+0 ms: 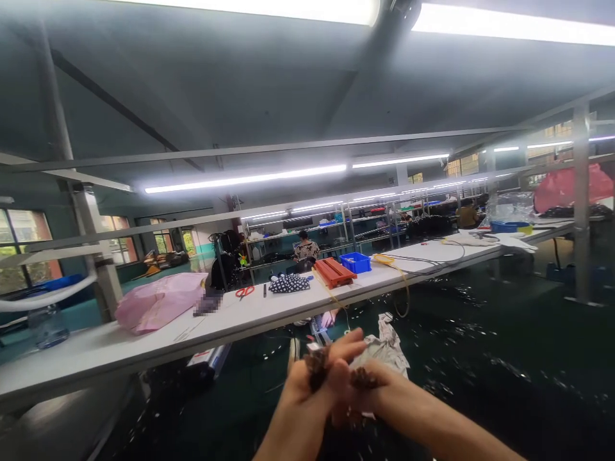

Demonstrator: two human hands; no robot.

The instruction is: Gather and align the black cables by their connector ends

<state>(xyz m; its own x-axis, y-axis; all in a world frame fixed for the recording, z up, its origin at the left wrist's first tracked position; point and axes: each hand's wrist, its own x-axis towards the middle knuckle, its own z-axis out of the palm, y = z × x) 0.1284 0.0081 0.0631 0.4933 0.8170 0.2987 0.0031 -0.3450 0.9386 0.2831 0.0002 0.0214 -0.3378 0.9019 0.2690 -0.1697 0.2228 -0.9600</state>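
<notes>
Clasping two dark brown bundles [317, 371]: left hand [314, 378] and right hand [372, 387], one bundle clamped in each, above the dark worktable [480, 358].

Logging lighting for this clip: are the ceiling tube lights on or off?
On. The ceiling tube lights glow bright white along the rails, above the white shelf.

Long white shelf [269, 314] runs above and beyond the grip. On it: pink bag [158, 301] far left, red scissors [245, 291] and spotted cloth [289, 283] up-left, orange box [334, 271], blue bin [355, 262] just above. Seated person [305, 248] well behind.
</notes>
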